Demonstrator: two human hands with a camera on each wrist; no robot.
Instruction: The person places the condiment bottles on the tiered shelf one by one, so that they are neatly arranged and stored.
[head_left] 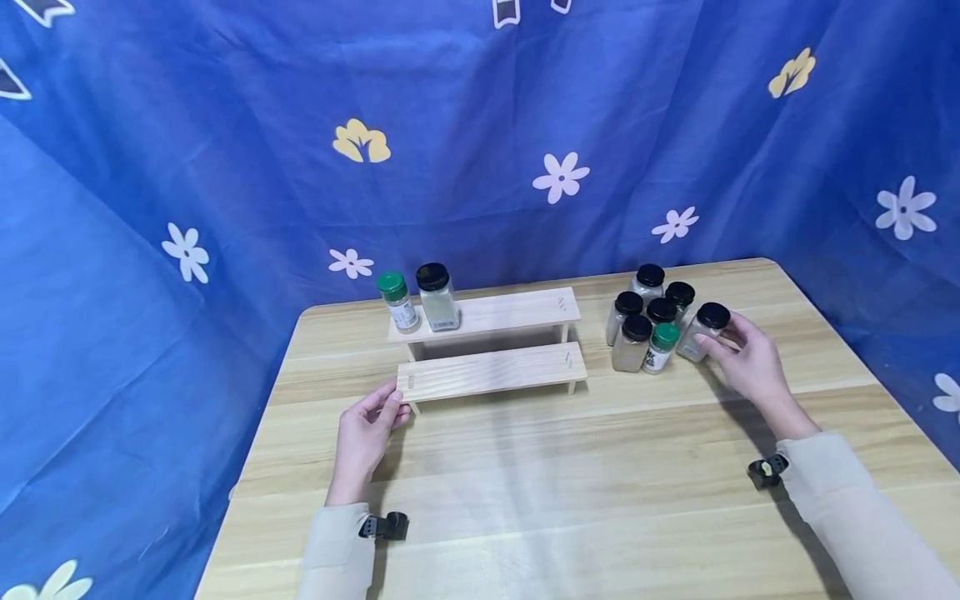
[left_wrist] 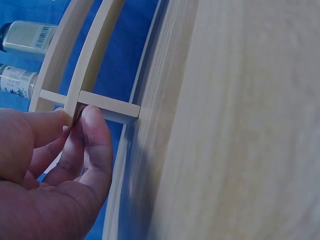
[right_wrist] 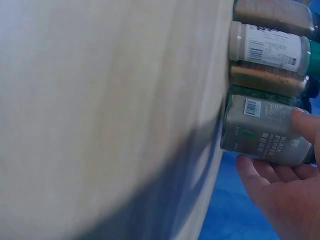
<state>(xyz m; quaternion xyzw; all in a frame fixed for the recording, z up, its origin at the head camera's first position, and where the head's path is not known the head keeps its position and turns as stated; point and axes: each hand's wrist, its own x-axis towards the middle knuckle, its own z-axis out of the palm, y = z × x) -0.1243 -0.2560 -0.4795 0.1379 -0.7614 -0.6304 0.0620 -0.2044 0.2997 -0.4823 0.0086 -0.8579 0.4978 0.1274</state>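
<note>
My left hand (head_left: 365,429) pinches the left end of the lower wooden shelf (head_left: 491,372), thumb on top and fingers beneath, as the left wrist view shows. Behind it stands the taller shelf tier (head_left: 510,313), bearing a green-capped jar (head_left: 401,304) and a black-capped jar (head_left: 438,300) at its left end. At the right, my right hand (head_left: 750,358) grips a black-capped jar of black pepper (right_wrist: 262,130) between thumb and fingers. That jar stands at the right edge of a cluster of jars, close beside a green-capped jar (head_left: 660,350).
Several black-capped jars (head_left: 632,346) are grouped on the right rear of the wooden table (head_left: 525,500). A blue curtain (head_left: 465,167) with flower prints hangs right behind the table and along its sides.
</note>
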